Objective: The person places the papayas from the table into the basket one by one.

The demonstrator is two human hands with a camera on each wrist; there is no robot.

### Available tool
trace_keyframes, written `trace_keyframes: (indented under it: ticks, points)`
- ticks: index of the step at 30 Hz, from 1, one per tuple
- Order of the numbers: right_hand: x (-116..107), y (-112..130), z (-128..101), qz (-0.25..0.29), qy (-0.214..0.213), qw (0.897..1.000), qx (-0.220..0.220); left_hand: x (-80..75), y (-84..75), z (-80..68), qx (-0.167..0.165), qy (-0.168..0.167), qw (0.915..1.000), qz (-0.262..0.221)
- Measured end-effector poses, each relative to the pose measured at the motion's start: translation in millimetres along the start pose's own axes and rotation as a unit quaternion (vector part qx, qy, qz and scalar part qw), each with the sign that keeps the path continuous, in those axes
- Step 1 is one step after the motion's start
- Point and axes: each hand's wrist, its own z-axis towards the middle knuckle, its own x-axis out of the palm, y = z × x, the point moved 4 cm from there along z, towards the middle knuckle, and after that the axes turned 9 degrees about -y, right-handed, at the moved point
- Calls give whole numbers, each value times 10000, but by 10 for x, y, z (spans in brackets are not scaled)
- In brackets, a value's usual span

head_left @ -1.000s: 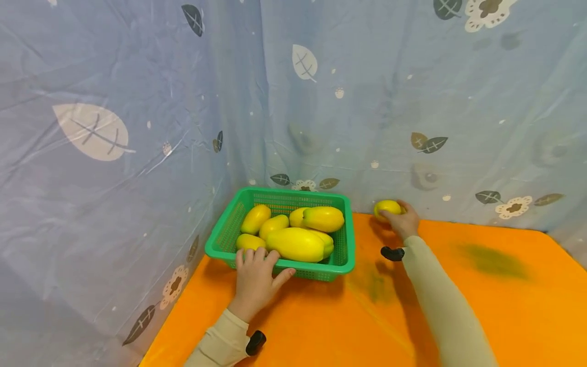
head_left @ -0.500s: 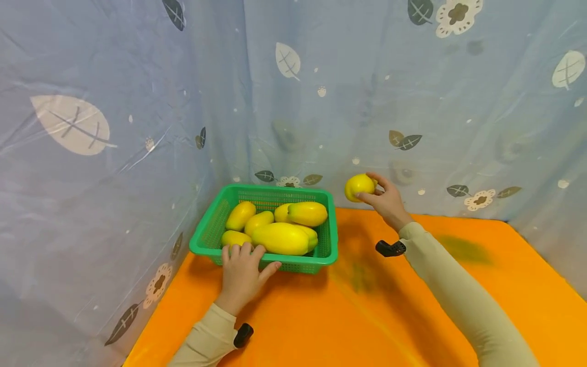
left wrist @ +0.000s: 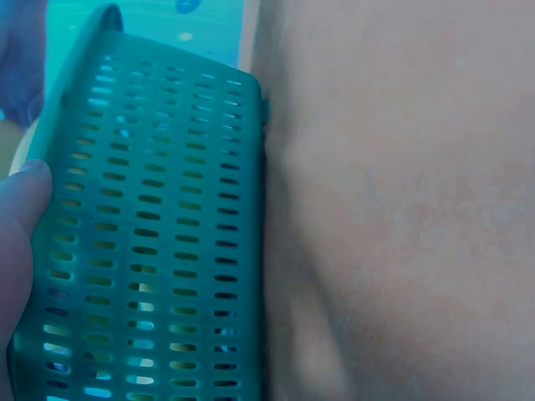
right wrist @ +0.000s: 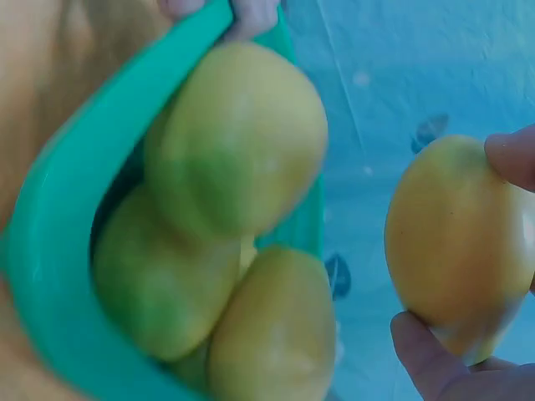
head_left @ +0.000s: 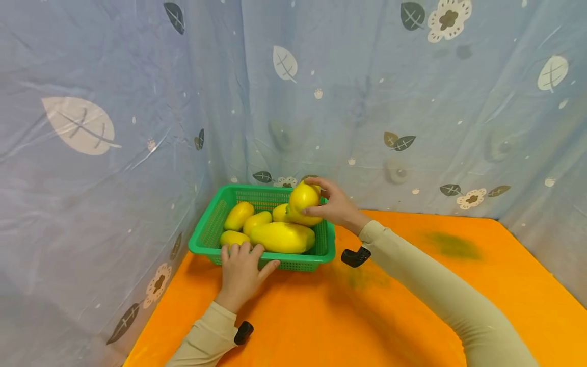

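Note:
A yellow oval fruit with a tapered end [head_left: 304,198] is held between the thumb and fingers of my right hand [head_left: 338,206], above the right back part of a green slotted plastic basket [head_left: 298,259]. In the right wrist view this fruit [right wrist: 456,246] is pinched at both sides, apart from the fruit below. Several yellow fruits lie in the basket, among them a large long one [head_left: 281,238] and small oval ones [head_left: 239,215]. My left hand [head_left: 241,278] grips the basket's near rim, fingers over the edge; its thumb [left wrist: 25,196] lies against the outer side.
The basket stands on an orange tabletop [head_left: 293,316] with a dark green stain [head_left: 454,245] to the right. Pale blue curtains with leaf and flower prints [head_left: 339,127] enclose the back and left side, close behind the basket.
My right hand has lifted the yellow oval fruit off the back of the table and carried it left, over the basket. My left hand has stayed on the rim.

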Motion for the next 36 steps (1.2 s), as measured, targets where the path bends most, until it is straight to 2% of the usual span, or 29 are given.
trace_keyframes:
  ticks: [4,9,12,16,20,24,27,32,36]
  points:
    - [153,7,41,-330,16,9993,-168,29,-31,-1,24,-56,10000,-22]
    - [251,-50,23,-808,31,9967,29,48,-73,8,69,-136,9999,-55]
    - [242,-111,-26,-846,-45,9962,196,71,-114,16,122,-138,9998,-105]
    - [194,-175,-115,-639,-162,9973,309,91,-147,24,101,-80,9997,-205]
    - [78,-204,-246,-556,-223,9977,305,89,-170,41,61,-27,9994,-354]
    - [-154,-228,-407,-869,-366,9954,154,80,-167,51,15,98,9986,-529]
    - [-388,-274,-547,-1206,-631,9906,117,79,-129,55,-21,226,9980,-587]
    - [-661,-443,-740,-1800,-1059,9779,138,23,74,31,-111,461,9975,-519]
    - [-799,-595,-894,-2162,-1143,9694,213,-18,236,-27,-502,941,9926,-582]
